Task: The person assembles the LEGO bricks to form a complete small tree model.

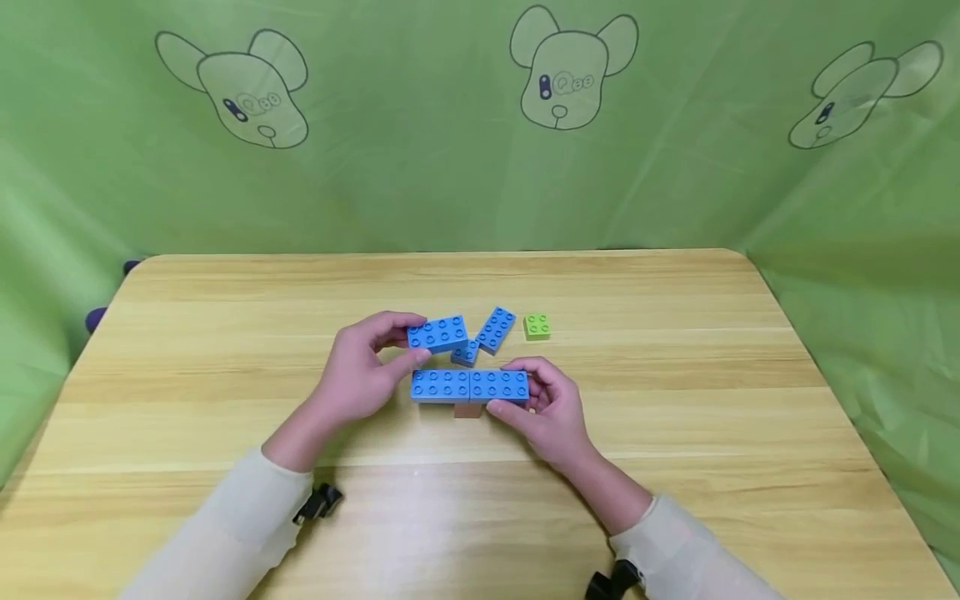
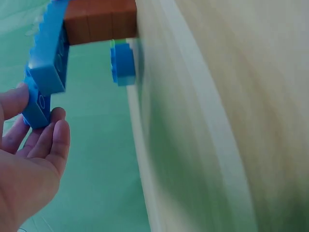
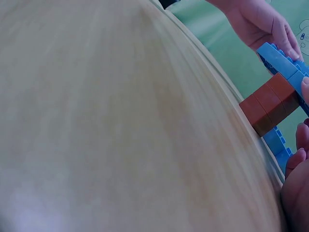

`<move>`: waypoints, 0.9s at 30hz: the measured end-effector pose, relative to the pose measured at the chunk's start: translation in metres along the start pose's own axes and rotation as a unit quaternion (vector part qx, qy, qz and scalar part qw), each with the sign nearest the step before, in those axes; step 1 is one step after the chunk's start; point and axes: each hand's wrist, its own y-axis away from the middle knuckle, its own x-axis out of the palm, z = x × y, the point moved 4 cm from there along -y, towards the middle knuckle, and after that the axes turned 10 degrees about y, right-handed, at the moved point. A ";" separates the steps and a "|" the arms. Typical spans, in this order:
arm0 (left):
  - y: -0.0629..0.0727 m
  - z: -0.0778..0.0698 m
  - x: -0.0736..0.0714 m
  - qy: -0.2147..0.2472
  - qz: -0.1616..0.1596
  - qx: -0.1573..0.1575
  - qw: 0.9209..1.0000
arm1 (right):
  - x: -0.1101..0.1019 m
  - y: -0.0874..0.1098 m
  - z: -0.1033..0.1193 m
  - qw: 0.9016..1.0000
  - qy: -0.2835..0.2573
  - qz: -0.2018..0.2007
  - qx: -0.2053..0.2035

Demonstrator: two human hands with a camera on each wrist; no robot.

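My left hand (image 1: 363, 367) pinches a blue building brick (image 1: 437, 333) between thumb and fingers, raised just behind a built piece. That piece has two blue bricks (image 1: 441, 386) set end to end on top of a stack of brown bricks (image 3: 270, 104), which stands on the table like a T. With thumb in front and fingers behind, my right hand (image 1: 551, 412) grips the right end of the blue top row. In the left wrist view the held brick (image 2: 37, 104) hangs by the end of the top row (image 2: 50, 48).
Behind the built piece lie two loose blue bricks, a nearer one (image 1: 465, 353) partly hidden and a farther one (image 1: 497, 329) set at a slant. A small light green brick (image 1: 537, 327) lies to their right. A green curtain (image 1: 420, 192) hangs behind the wooden table (image 1: 675, 333).
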 end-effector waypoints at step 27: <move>0.013 -0.005 0.025 0.012 0.131 0.028 0.991 | 0.000 -0.001 0.003 1.000 0.009 -0.002 -0.009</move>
